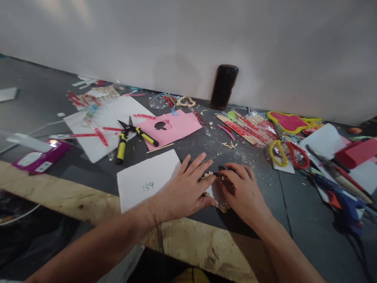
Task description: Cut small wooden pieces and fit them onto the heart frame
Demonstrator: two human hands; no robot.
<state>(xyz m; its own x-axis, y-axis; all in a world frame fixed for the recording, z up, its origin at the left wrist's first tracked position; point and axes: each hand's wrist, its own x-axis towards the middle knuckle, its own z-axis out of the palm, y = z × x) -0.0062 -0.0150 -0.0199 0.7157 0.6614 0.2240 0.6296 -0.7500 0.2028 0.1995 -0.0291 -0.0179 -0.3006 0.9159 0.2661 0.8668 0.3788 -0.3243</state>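
Note:
My left hand (190, 186) lies with its fingers spread, over the right edge of a white sheet (141, 184) marked "154" in green. Its thumb and forefinger touch a small pale piece edged with beige wooden bits (224, 207). My right hand (243, 192) bends its fingers round the right side of that same piece, thumb and forefinger closed at its rim. Both hands cover much of it, so its full shape is hidden. Short wooden sticks (229, 145) lie just beyond my right hand.
Black-and-yellow pliers (125, 139), pink paper with a cut hole (173, 129) and a purple device (41, 155) lie left. A phone (224, 86) leans on the wall. Scissors (278, 153), packed sticks (243, 127) and a blue glue gun (338, 204) lie right.

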